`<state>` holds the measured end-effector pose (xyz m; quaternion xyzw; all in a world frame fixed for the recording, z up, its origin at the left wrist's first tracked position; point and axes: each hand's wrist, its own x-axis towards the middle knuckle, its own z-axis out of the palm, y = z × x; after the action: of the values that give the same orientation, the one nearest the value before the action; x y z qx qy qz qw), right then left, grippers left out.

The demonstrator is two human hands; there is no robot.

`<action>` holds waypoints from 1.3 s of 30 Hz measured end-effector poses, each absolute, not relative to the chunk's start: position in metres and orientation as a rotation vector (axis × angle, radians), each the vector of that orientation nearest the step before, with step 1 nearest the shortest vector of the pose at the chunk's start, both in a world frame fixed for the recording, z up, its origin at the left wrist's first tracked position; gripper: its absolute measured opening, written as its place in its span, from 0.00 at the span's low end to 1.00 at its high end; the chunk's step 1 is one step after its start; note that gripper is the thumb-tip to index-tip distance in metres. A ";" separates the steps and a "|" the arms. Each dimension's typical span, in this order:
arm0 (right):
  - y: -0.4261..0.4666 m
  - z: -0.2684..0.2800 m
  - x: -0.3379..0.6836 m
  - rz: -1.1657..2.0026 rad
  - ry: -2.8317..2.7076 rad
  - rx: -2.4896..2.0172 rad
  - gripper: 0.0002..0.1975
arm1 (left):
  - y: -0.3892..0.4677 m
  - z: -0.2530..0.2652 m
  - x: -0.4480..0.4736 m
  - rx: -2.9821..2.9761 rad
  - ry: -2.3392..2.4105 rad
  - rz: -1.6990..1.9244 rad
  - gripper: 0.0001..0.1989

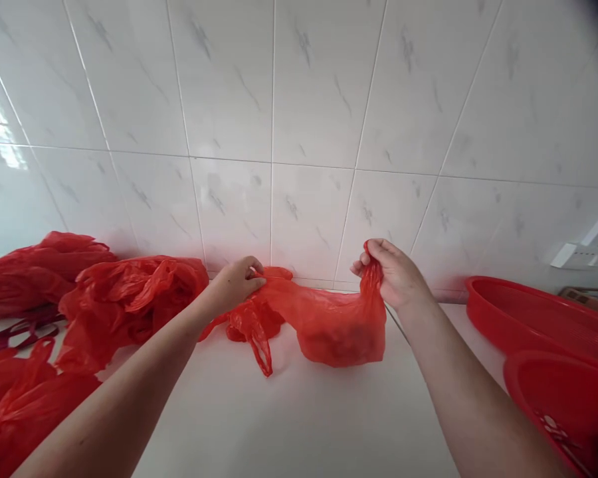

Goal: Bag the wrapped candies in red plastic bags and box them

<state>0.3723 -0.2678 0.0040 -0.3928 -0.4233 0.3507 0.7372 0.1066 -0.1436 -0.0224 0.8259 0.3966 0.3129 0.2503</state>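
Observation:
A red plastic bag (341,328) is stretched between my two hands above the white surface. Its right end is bunched in the closed fingers of my right hand (389,269). Something dark shows faintly through its lower part, too veiled to name. On the left, my left hand (236,282) pinches the other end of the bag between thumb and fingers. Just below that hand lies another crumpled red bag (256,325) with a loop handle hanging toward me.
Several red plastic bags (139,299) lie heaped at the left, beside a dark red strap (24,332). Two red plastic baskets (538,325) stand at the right. A tiled wall (309,133) rises behind the white tabletop (299,425). A white socket (575,255) is on the wall.

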 end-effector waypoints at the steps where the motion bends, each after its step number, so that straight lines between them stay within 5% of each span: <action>1: -0.267 0.001 0.371 0.766 -0.927 -0.873 0.17 | -0.146 -0.019 0.108 2.158 1.039 0.897 0.12; 7: -0.269 -0.024 0.359 0.736 -0.996 -0.823 0.17 | -0.166 -0.002 0.122 1.992 0.713 1.063 0.18; 12: -0.276 -0.037 0.335 0.797 -1.131 -0.959 0.24 | -0.192 0.003 0.151 1.965 0.413 0.983 0.07; 15: -0.274 -0.044 0.319 0.862 -1.324 -1.077 0.17 | -0.203 -0.004 0.173 1.902 0.313 0.998 0.06; 21: -0.254 -0.072 0.323 0.810 -1.009 -1.128 0.19 | -0.203 -0.047 0.187 2.068 0.432 1.385 0.09; 24: -0.250 -0.079 0.329 0.826 -0.972 -1.077 0.19 | -0.198 -0.069 0.189 2.270 0.360 1.268 0.16; 28: -0.254 -0.076 0.335 0.839 -1.143 -1.122 0.21 | -0.191 -0.084 0.196 2.206 0.488 1.288 0.04; 39: -0.267 -0.077 0.360 1.096 -1.389 -1.132 0.15 | -0.187 -0.095 0.194 1.660 0.611 1.042 0.12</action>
<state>0.3599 -0.2668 -0.0765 -0.4675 -0.5738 0.4527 0.4972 0.1944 -0.1873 -0.0945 0.6916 0.2546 0.4342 0.5180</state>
